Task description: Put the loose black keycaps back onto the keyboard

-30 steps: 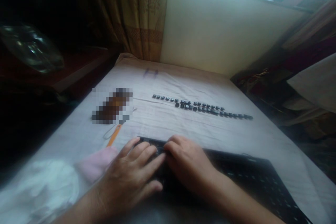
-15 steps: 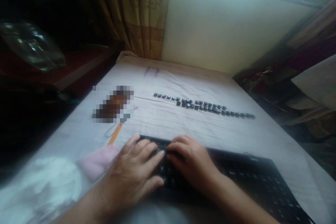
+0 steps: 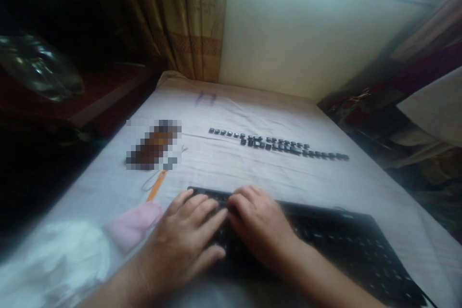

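The right hand [image 3: 260,224] has been closed back against the left hand [image 3: 184,238]; the same keys seem worked, at the left end of the keyboard [image 3: 342,240] by the tabletop's near edge. Left fingers lie spread; right fingers are curled together, any pinch hidden. Farther, loose keycaps [image 3: 277,145] are rowed.

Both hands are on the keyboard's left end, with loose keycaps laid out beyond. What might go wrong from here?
The keycaps lie loose in rows on the wrinkled cloth; a shove of the keyboard could scramble their order. The left hand and right hand crowd one corner and hide what lies under them, so a slip might go unseen.
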The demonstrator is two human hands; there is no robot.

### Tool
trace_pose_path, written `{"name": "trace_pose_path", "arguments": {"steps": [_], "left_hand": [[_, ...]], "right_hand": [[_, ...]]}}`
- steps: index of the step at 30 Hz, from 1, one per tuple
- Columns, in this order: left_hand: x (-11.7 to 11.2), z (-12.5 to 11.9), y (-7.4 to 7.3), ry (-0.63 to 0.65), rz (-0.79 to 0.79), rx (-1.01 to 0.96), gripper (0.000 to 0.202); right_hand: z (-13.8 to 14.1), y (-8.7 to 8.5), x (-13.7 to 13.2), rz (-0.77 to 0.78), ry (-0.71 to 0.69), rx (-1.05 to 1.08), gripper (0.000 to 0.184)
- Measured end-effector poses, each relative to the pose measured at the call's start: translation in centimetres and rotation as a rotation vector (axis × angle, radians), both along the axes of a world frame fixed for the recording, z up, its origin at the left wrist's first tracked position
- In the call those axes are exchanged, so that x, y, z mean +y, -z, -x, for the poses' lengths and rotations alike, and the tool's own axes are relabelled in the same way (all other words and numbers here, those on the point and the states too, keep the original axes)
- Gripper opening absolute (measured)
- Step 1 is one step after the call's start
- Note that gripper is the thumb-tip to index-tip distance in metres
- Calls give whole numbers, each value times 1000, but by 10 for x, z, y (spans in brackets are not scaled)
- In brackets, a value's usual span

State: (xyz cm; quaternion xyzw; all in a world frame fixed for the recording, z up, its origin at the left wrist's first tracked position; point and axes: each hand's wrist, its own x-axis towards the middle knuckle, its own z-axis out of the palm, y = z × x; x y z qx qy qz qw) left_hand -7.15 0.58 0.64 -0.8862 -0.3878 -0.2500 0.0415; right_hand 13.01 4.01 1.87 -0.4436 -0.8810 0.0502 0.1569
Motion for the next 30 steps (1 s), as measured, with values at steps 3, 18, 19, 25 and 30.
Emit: {"name": "trace_pose_path", "arguments": {"steps": [3, 18, 19, 25, 30], "left_hand": [[0, 0, 0, -2, -5, 8, 39], [0, 0, 0, 10, 69, -36, 39], [0, 0, 1, 8, 80, -39, 39], [-1, 1, 5, 15, 70, -56, 39], [-2, 3, 6, 7, 71, -73, 36]], "right_hand": [[4, -8, 2, 40, 7, -114, 5], [-6, 9, -3, 58, 13, 231, 9], [-5, 10, -3, 48, 18, 238, 9], [-8, 11, -2, 50, 4, 264, 9], [-11, 12, 0, 58, -4, 298, 11]]}}
